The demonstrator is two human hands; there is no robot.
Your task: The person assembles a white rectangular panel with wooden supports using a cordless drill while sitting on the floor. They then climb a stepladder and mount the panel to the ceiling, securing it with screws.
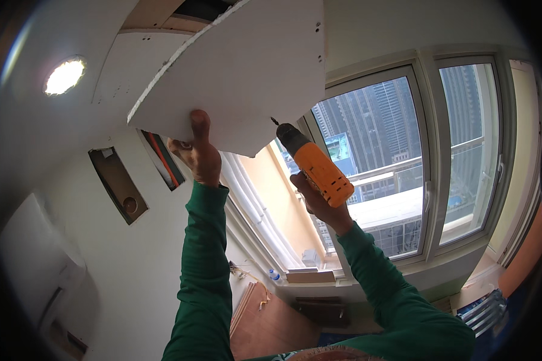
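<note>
A white gypsum board (241,72) with a rough, crumbly left edge hangs tilted overhead. My left hand (203,150) grips its lower edge, the thumb on the near face and the other fingers partly hidden behind. In my right hand (322,207) is an orange and black cordless drill (320,171), pointing up and to the left. Its thin bit (274,121) is at the board's face near the lower right edge; whether it touches I cannot tell. Small dark holes dot the board's upper right.
Two rectangular cutouts (117,185) open in the left wall. A lit round ceiling lamp (65,76) shines at upper left, and a dark ceiling opening (203,8) shows behind the board. Windows (373,150) fill the right. Below lean brown panels (274,322); a bottle (274,275) stands by the sill.
</note>
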